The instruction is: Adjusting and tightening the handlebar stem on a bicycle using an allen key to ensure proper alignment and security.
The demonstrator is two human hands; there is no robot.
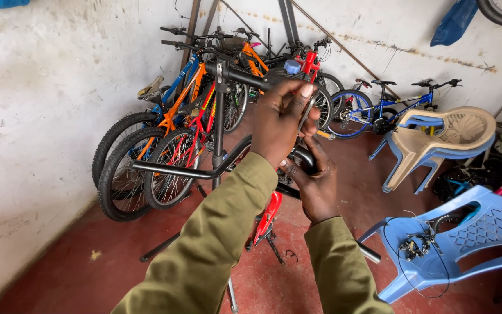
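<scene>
My left hand (279, 123) is raised at the centre, its fingers pinched on a slim dark metal lever (308, 111) that stands upright. Just below, my right hand (316, 185) curls around the black handlebar end (304, 156). The black handlebar (175, 172) sweeps left from my hands as a curved tube. It belongs to a bicycle held on a black repair stand post (219, 119). A red bicycle part (269, 214) hangs below my hands. Both my sleeves are olive green.
Several bicycles (169, 125) lean against the white wall at the left and back, and a blue bicycle (382, 107) stands further right. Stacked beige and blue plastic chairs (437, 139) are at the right. A light blue chair (466, 238) carries brake parts and cable (416, 247). The floor is red.
</scene>
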